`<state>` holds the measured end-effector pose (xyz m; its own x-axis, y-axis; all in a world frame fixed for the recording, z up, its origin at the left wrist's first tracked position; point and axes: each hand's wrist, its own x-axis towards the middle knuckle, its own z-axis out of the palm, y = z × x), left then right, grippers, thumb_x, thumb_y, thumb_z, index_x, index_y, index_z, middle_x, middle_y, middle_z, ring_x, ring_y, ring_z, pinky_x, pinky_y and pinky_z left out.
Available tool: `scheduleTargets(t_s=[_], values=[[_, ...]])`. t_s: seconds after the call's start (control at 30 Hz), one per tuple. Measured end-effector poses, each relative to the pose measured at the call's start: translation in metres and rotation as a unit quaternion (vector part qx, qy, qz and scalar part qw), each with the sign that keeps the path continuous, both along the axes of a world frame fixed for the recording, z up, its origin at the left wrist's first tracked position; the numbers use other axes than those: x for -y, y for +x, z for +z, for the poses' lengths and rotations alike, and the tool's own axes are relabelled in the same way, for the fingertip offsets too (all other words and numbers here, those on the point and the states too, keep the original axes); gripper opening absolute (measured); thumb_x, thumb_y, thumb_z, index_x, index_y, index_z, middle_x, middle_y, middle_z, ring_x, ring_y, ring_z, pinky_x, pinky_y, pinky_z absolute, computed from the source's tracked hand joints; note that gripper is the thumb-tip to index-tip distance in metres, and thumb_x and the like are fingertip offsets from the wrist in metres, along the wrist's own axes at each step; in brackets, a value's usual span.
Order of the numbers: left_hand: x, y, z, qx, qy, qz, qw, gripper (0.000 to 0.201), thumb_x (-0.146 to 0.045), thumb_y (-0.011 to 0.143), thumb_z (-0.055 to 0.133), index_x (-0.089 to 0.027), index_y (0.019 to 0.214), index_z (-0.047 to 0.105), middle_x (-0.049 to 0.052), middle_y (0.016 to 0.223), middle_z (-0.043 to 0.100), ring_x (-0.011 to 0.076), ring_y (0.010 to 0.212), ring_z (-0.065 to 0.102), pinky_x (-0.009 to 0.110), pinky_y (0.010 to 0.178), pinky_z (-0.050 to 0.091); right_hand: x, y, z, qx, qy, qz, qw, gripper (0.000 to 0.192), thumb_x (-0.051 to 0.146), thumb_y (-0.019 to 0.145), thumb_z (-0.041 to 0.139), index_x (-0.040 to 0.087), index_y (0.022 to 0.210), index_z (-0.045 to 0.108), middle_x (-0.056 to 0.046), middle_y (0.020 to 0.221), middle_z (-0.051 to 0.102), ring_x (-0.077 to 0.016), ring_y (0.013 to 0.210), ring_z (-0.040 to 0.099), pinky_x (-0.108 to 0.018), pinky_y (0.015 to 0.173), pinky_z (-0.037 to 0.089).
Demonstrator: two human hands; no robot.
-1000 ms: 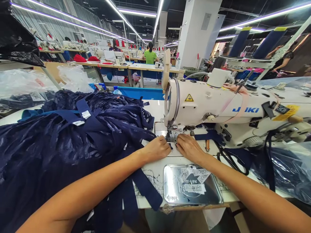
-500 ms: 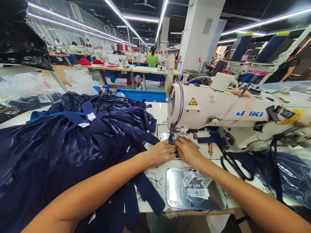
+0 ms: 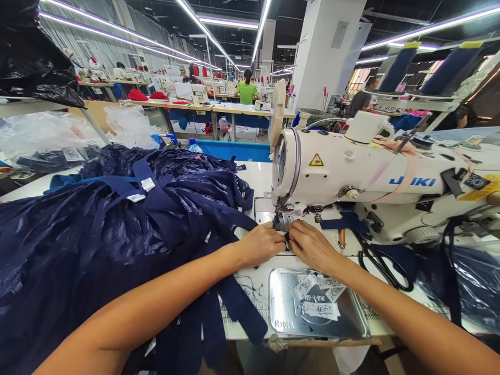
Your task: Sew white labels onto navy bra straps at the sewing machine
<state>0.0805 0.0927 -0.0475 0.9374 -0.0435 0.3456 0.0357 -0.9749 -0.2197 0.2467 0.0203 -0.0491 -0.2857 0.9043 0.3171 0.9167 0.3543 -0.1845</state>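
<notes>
Both hands are at the front of a white sewing machine [image 3: 332,166], just below its needle. My left hand [image 3: 261,245] is closed, fingertips pressed together on a dark navy fabric strip [image 3: 244,220] that runs in from the pile at left. Facing it, my right hand [image 3: 312,245] pinches the small dark end of fabric [image 3: 288,240] between the two hands. Most of that piece is hidden by my fingers. A metal needle plate [image 3: 264,217] lies just behind them.
A heap of navy garments [image 3: 175,203] covers the left side. In front sits a metal tray [image 3: 281,307] with white labels [image 3: 321,311]. Black scissors [image 3: 385,265] and a wooden-handled tool [image 3: 342,237] lie at right, near a plastic bag [image 3: 476,281]. People work farther back.
My right hand has drawn slightly away from my left, opening a small gap where the dark fabric shows. The view has shifted a little.
</notes>
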Motion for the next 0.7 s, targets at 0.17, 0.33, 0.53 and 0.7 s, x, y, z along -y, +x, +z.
scheduleTargets(t_s=[0.17, 0.33, 0.53, 0.7], values=[[0.000, -0.001, -0.004, 0.035, -0.016, -0.006, 0.999, 0.014, -0.009, 0.078, 0.047, -0.014, 0.067, 0.055, 0.002, 0.084, 0.066, 0.0121, 0.065, 0.054, 0.029, 0.063, 0.031, -0.004, -0.001, -0.001, -0.063, -0.036, -0.025, 0.997, 0.015, 0.009, 0.078, 0.037, 0.018, 0.067, 0.043, -0.006, 0.079, 0.051, -0.0175, 0.074, 0.047, -0.032, 0.068, 0.039], [-0.002, -0.001, -0.009, 0.041, -0.044, -0.002, 0.998, 0.011, -0.009, 0.074, 0.049, -0.014, 0.066, 0.055, 0.000, 0.082, 0.067, 0.0117, 0.065, 0.054, 0.028, 0.062, 0.032, -0.009, -0.006, -0.006, -0.132, -0.049, -0.060, 0.988, 0.016, 0.009, 0.075, 0.038, 0.019, 0.063, 0.036, -0.003, 0.075, 0.049, -0.0165, 0.072, 0.045, -0.031, 0.064, 0.037], [-0.003, 0.002, -0.007, 0.017, -0.057, -0.004, 0.998, 0.009, -0.009, 0.071, 0.050, -0.014, 0.064, 0.054, 0.000, 0.075, 0.066, 0.0124, 0.065, 0.055, 0.029, 0.062, 0.033, -0.013, -0.005, -0.009, -0.196, -0.072, -0.073, 0.975, 0.013, 0.015, 0.074, 0.036, 0.020, 0.062, 0.033, -0.002, 0.073, 0.047, -0.0165, 0.069, 0.044, -0.032, 0.064, 0.036], [-0.002, 0.001, -0.007, 0.025, -0.038, -0.004, 0.999, 0.010, -0.009, 0.072, 0.050, -0.014, 0.065, 0.054, -0.001, 0.074, 0.064, 0.0113, 0.063, 0.053, 0.028, 0.061, 0.032, -0.018, 0.002, -0.009, -0.251, -0.098, -0.050, 0.962, 0.015, 0.023, 0.074, 0.036, 0.021, 0.060, 0.032, -0.002, 0.071, 0.047, -0.0151, 0.067, 0.046, -0.030, 0.064, 0.037]])
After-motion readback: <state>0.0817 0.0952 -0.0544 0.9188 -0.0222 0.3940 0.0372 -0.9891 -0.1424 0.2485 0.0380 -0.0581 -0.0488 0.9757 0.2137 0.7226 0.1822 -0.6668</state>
